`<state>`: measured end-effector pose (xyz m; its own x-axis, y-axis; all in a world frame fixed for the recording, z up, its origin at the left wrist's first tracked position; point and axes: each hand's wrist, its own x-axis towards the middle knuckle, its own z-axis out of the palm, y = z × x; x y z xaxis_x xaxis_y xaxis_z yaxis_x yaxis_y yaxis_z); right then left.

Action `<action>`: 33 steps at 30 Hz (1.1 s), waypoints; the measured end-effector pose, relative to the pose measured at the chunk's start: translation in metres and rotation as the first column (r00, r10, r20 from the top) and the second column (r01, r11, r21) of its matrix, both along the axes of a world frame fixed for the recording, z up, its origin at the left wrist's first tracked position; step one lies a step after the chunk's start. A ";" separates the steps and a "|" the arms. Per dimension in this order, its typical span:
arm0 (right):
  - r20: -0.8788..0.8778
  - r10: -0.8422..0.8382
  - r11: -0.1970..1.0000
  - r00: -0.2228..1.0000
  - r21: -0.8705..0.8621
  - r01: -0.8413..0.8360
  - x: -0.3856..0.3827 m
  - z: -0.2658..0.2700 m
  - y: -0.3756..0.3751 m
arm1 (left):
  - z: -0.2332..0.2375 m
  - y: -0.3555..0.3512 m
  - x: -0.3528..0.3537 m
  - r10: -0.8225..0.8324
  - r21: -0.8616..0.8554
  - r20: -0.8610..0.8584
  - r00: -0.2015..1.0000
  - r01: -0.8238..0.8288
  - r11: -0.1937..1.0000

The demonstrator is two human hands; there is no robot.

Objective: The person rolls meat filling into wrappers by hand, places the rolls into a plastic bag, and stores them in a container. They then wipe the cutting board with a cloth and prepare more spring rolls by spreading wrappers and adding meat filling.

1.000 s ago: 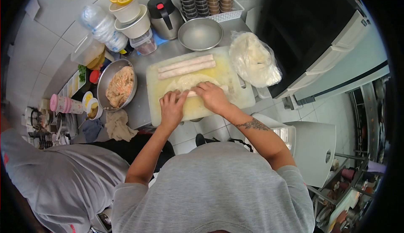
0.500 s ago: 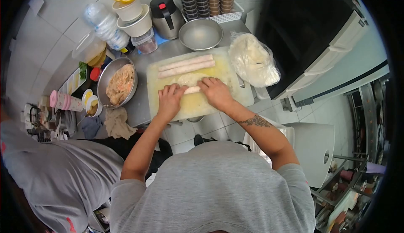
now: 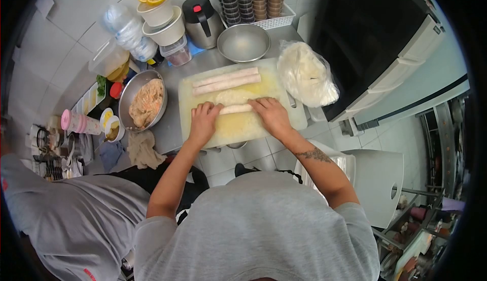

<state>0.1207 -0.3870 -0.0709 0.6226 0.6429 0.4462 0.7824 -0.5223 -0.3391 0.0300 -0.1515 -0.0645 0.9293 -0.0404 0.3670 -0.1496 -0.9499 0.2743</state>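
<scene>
Both of my hands rest on a pale roll [image 3: 236, 109] that lies across the yellowish cutting board [image 3: 238, 131]. My left hand [image 3: 205, 120] covers its left end, with the fingers bent and pressed together. On the right end lies my right hand [image 3: 272, 114], fingers curled over it. Part of the roll shows between the hands, and a thin, pale wrapper sheet [image 3: 232, 96] lies just behind it. Farther back on the board, two finished-looking long rolls [image 3: 226, 81] lie side by side.
Left of the board stands a metal bowl [image 3: 163, 109] of orange-pink filling. A shallow metal bowl [image 3: 243, 42] sits behind the board, a plastic bag of pale wrappers [image 3: 307, 75] at its right. A beige cloth [image 3: 144, 149] lies at the front left. A co-worker's grey sleeve [image 3: 76, 205] is at left.
My right hand has moved to the right, and my hands are farther apart. More of the roll shows between them.
</scene>
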 end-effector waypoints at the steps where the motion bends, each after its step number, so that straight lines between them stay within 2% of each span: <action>1: 0.064 -0.024 1.000 0.998 -0.008 0.024 0.000 0.004 0.005 | 0.002 0.002 0.001 -0.017 -0.003 -0.023 1.000 0.017 1.000; 4: 0.236 0.082 0.991 0.968 0.082 -0.104 -0.007 0.005 0.023 | 0.008 0.009 0.005 -0.061 -0.017 -0.073 0.995 0.060 0.998; 6: 0.236 0.090 0.995 0.968 0.026 -0.099 -0.008 0.002 0.027 | 0.010 0.012 0.006 -0.088 -0.043 -0.097 0.991 0.084 0.996; 9: 0.173 0.115 0.993 0.978 -0.029 -0.112 -0.004 0.001 0.028 | 0.009 0.007 0.006 0.019 -0.095 0.006 1.000 -0.018 0.995; 12: 0.053 0.120 0.991 0.991 -0.057 -0.117 0.007 0.003 0.032 | 0.003 0.001 -0.003 0.001 0.142 0.077 0.997 -0.012 0.990; 13: 0.007 0.123 0.990 0.992 -0.067 -0.122 0.009 0.003 0.033 | 0.003 0.000 -0.002 0.004 0.126 0.088 0.996 -0.015 0.992; 16: 0.076 0.062 0.998 0.995 -0.012 -0.062 0.013 0.001 0.035 | 0.002 0.002 0.000 0.011 0.082 0.077 0.997 -0.017 0.996; 19: 0.210 0.143 0.990 0.967 -0.017 -0.143 0.013 0.002 0.028 | 0.006 0.011 0.011 -0.007 0.062 -0.009 1.000 0.008 0.998; 21: 0.213 0.131 0.991 0.968 -0.010 -0.132 0.015 0.002 0.030 | 0.008 0.015 0.014 -0.007 0.057 -0.084 0.996 0.012 0.998; 24: 0.149 0.148 0.989 0.978 -0.035 -0.145 0.022 0.001 0.033 | 0.007 0.018 0.020 -0.008 0.028 0.017 1.000 0.007 1.000; 27: 0.061 0.165 0.985 0.984 -0.065 -0.161 0.034 0.001 0.037 | 0.010 0.008 0.014 0.040 0.175 0.005 0.999 -0.040 0.984; 28: 0.032 0.168 0.984 0.985 -0.073 -0.165 0.036 0.001 0.038 | 0.010 0.008 0.015 0.028 0.167 0.031 0.999 -0.032 0.985; 30: 0.106 0.144 0.989 0.984 -0.055 -0.139 0.038 0.003 0.040 | 0.007 0.007 0.015 0.004 0.147 0.083 0.997 -0.016 0.989; 33: 0.178 0.151 0.988 0.972 -0.047 -0.145 0.032 0.004 0.040 | 0.006 0.013 0.020 -0.005 0.123 0.025 1.000 0.002 0.992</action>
